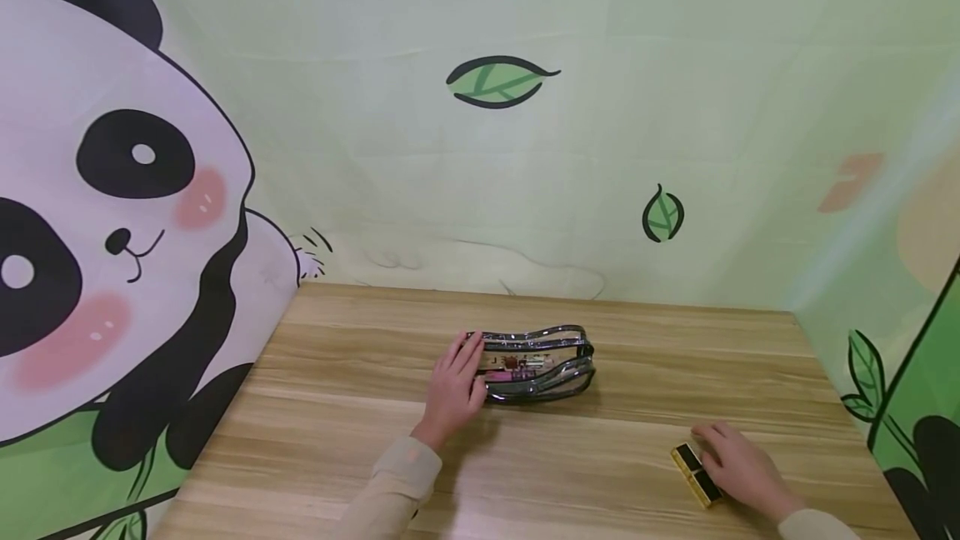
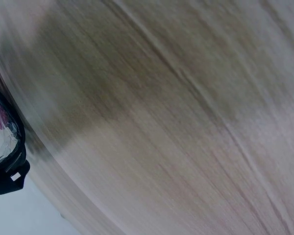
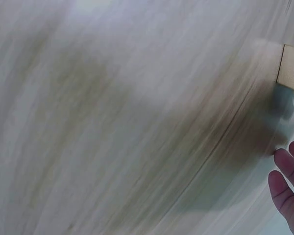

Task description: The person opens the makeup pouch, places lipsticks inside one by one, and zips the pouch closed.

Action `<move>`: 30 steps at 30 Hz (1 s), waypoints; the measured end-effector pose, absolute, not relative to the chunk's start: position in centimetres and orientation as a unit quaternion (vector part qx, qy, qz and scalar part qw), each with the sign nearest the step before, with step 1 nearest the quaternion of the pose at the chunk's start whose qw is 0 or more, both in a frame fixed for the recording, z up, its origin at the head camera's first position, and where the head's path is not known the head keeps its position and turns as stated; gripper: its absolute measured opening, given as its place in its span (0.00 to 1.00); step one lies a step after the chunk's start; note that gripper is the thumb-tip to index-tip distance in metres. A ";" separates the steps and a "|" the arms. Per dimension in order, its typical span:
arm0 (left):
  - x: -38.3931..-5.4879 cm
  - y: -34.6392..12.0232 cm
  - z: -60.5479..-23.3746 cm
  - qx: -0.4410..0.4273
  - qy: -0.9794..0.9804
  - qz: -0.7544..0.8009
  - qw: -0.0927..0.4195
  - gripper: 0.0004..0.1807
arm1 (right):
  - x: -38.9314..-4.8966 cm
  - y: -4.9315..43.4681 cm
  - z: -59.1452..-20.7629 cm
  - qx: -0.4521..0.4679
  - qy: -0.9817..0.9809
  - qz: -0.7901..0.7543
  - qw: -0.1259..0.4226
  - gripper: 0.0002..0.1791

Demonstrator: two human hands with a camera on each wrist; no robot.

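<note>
A clear pouch (image 1: 536,365) with black piping lies on the wooden table (image 1: 360,323), with pink and red items showing inside it. My left hand (image 1: 453,382) holds its left end, fingers over the top and thumb at the near side. In the left wrist view only a black-edged corner of the pouch (image 2: 14,142) shows. Nearer the table's right front lies a gold and black lipstick tube (image 1: 697,475). Right beside it is my right hand (image 1: 738,465). In the right wrist view its loosely bent fingers (image 3: 286,164) are apart from the tube's gold end (image 3: 291,71).
Behind the table hangs a pale green cloth (image 1: 600,132) printed with leaves and a large panda (image 1: 135,215). Wooden tabletop lies between the pouch and the lipstick tube.
</note>
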State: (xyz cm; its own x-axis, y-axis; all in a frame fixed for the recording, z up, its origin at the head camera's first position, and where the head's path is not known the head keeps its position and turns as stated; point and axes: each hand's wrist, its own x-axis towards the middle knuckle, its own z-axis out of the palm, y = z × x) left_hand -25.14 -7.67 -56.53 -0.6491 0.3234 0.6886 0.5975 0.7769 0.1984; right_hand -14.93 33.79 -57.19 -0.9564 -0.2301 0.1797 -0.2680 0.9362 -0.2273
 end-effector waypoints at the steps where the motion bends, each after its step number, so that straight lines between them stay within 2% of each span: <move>1: -25.2 -7.7 -56.5 -0.261 -0.883 -0.208 0.331 0.28 | -14.9 33.7 -57.1 0.124 -0.981 0.130 0.069 0.16; 5: -25.2 -7.7 -56.5 -0.265 -0.878 -0.200 0.345 0.28 | -15.0 33.2 -56.9 0.107 -0.982 0.149 0.045 0.17; 10: -25.3 -7.7 -56.7 -0.267 -0.875 -0.193 0.355 0.28 | -14.9 33.0 -56.4 0.090 -0.982 0.164 -0.002 0.27; 12: -25.3 -7.7 -56.7 -0.264 -0.877 -0.192 0.352 0.28 | -14.8 33.0 -56.2 0.087 -0.983 0.157 -0.024 0.29; 14: -25.3 -7.7 -56.7 -0.262 -0.878 -0.190 0.351 0.28 | -14.7 32.9 -56.1 0.088 -0.984 0.152 -0.043 0.27; 18: -25.3 -7.6 -56.6 -0.261 -0.879 -0.186 0.354 0.28 | -14.3 32.8 -56.3 0.100 -0.983 0.146 -0.048 0.19; 30: -25.4 -7.7 -56.8 -0.263 -0.877 -0.195 0.350 0.29 | -14.1 32.4 -57.1 0.115 -0.981 0.150 -0.036 0.13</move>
